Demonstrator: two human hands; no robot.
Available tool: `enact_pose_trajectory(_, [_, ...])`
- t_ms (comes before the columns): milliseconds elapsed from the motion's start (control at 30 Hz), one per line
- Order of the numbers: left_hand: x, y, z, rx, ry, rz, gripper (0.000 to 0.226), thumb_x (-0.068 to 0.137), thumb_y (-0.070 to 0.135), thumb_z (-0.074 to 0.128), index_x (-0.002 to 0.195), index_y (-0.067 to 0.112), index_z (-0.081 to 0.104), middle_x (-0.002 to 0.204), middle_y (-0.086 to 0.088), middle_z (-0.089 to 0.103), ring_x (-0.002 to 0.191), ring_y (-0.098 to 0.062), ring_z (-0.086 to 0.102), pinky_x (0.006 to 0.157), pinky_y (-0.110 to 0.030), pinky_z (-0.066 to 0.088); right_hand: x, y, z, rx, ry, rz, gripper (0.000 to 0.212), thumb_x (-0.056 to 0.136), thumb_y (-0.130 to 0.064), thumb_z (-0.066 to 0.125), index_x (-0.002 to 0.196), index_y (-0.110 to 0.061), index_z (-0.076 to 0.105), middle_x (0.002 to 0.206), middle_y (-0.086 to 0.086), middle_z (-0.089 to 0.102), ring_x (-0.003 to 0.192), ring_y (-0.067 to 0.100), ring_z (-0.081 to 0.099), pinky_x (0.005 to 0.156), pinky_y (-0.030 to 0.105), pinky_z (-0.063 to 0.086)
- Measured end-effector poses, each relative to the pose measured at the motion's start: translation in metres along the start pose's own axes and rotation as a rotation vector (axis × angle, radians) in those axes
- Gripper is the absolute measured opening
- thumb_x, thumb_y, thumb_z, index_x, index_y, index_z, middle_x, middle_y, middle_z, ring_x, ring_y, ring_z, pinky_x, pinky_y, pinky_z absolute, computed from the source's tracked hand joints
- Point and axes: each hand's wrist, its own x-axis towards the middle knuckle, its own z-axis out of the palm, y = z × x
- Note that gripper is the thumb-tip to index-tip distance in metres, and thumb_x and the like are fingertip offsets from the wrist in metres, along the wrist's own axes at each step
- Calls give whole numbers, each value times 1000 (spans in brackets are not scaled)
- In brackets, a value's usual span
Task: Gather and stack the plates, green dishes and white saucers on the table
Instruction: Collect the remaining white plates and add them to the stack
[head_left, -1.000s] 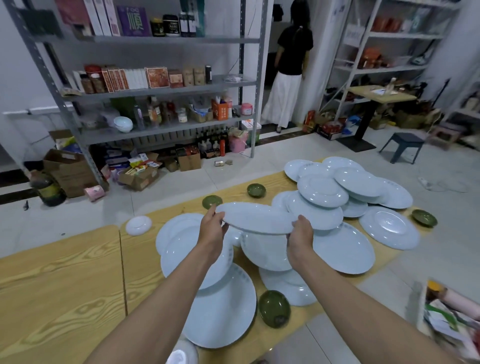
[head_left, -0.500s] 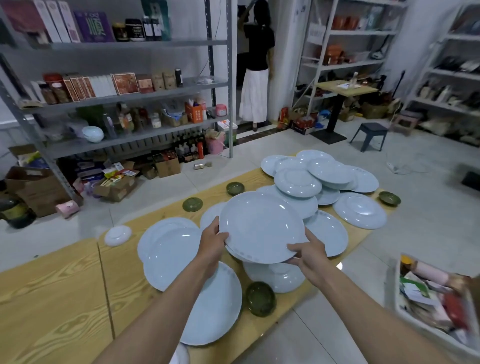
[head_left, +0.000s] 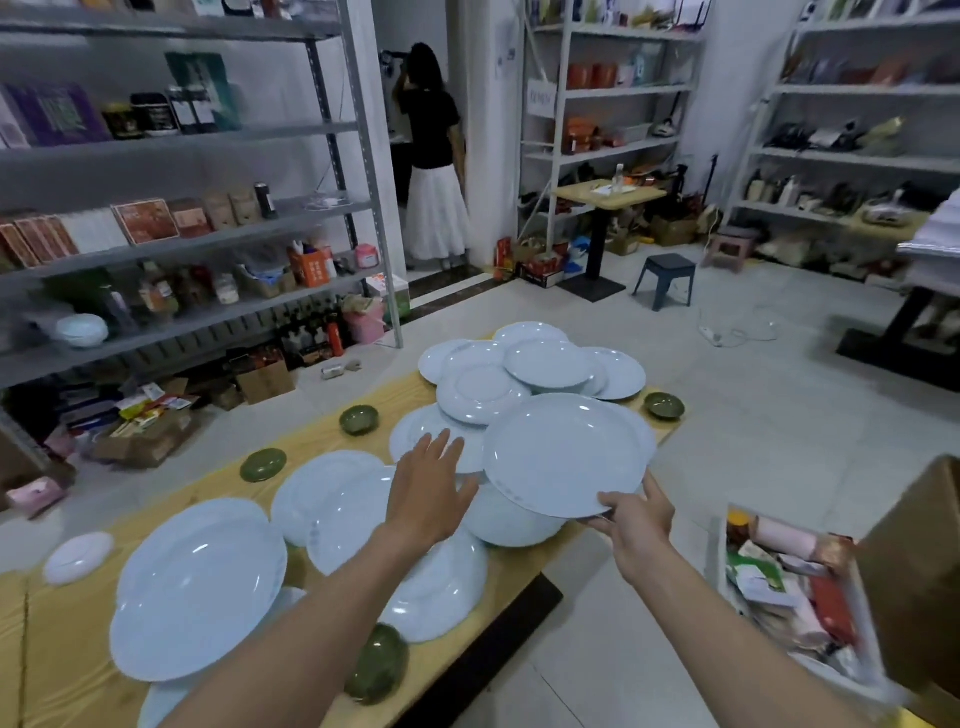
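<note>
My right hand (head_left: 631, 522) grips the near rim of a large pale-blue plate (head_left: 561, 452), held tilted above the table's right edge. My left hand (head_left: 428, 491) hovers open over the overlapping plates in the middle, holding nothing. Several big plates (head_left: 200, 587) lie spread on the wooden table (head_left: 67, 644), and smaller plates (head_left: 483, 392) pile up at the far end. Green dishes sit at the back (head_left: 359, 419), back left (head_left: 263, 464), far right (head_left: 664, 405) and near edge (head_left: 376, 665). A white saucer (head_left: 78, 557) rests at the left.
A box of packets (head_left: 795, 592) stands on the floor to my right. Metal shelves (head_left: 182, 244) with goods line the wall behind the table, with cartons below. A person stands in the doorway (head_left: 431, 156). A dark stool (head_left: 666, 278) and small table stand beyond.
My left hand let go of the plate and now hangs open. My right hand alone carried the plate rightward, toward the table's right edge.
</note>
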Motion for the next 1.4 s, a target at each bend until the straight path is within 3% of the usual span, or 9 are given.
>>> enact_pose_trajectory(333, [56, 104, 35, 86, 14, 24, 60, 100, 51, 40, 152, 23, 33, 163, -2, 24, 150, -25, 18, 120, -42, 19, 73, -74, -63, 65, 50, -59, 82, 81, 22, 51, 148, -24, 45, 123, 4, 59, 63, 23, 74, 56, 40, 60])
enact_pose_trajectory(567, [110, 121, 58, 116, 9, 13, 58, 100, 51, 41, 152, 26, 34, 162, -1, 26, 149, -25, 22, 120, -43, 20, 129, -91, -59, 92, 61, -36, 81, 80, 21, 53, 147, -24, 47, 136, 7, 56, 85, 33, 70, 59, 41, 61])
enact_pose_trajectory(700, [156, 123, 78, 108, 8, 15, 56, 102, 47, 37, 154, 24, 31, 163, -1, 23, 150, -24, 19, 121, -42, 17, 171, -103, -41, 105, 71, -40, 79, 80, 22, 52, 145, -22, 50, 130, 8, 57, 79, 28, 68, 55, 39, 60])
enact_pose_trajectory(833, [207, 120, 96, 129, 23, 7, 56, 102, 46, 39, 153, 23, 33, 163, -2, 25, 149, -24, 22, 120, -41, 17, 218, -119, -21, 74, 21, -70, 70, 79, 21, 50, 136, -19, 57, 125, 7, 61, 64, 23, 73, 59, 42, 61])
enact_pose_trajectory(967, [246, 122, 113, 120, -10, 4, 56, 102, 46, 39, 152, 22, 34, 162, -3, 25, 149, -25, 23, 119, -40, 19, 259, -135, -3, 28, 13, -92, 59, 78, 21, 50, 117, -21, 65, 129, 13, 58, 92, 38, 69, 63, 44, 62])
enact_pose_trajectory(1033, [262, 122, 118, 106, -29, 0, 57, 101, 46, 39, 153, 22, 34, 162, -3, 25, 149, -25, 22, 120, -40, 19, 278, -140, 4, 42, 7, -84, 58, 76, 21, 51, 102, -28, 68, 122, 15, 63, 86, 40, 71, 64, 44, 61])
enact_pose_trajectory(1200, [289, 115, 131, 98, -55, -40, 59, 101, 49, 40, 153, 24, 33, 162, -2, 26, 148, -26, 24, 119, -41, 20, 315, -139, 16, 103, 45, -20, 79, 75, 21, 55, 138, -28, 57, 121, 9, 65, 67, 31, 74, 68, 45, 61])
enact_pose_trajectory(1300, [303, 113, 141, 75, -63, -87, 59, 100, 51, 41, 152, 23, 34, 161, -4, 29, 147, -27, 27, 118, -41, 23, 336, -138, 20, 138, 44, 32, 83, 75, 20, 57, 140, -31, 55, 125, 9, 64, 73, 39, 74, 76, 54, 60])
enact_pose_trajectory(1400, [313, 114, 154, -20, -81, -176, 60, 99, 49, 45, 151, 20, 37, 158, -8, 34, 144, -29, 32, 115, -42, 28, 354, -141, 24, 139, 55, 49, 82, 74, 20, 56, 137, -31, 58, 124, 7, 65, 70, 38, 74, 71, 51, 61])
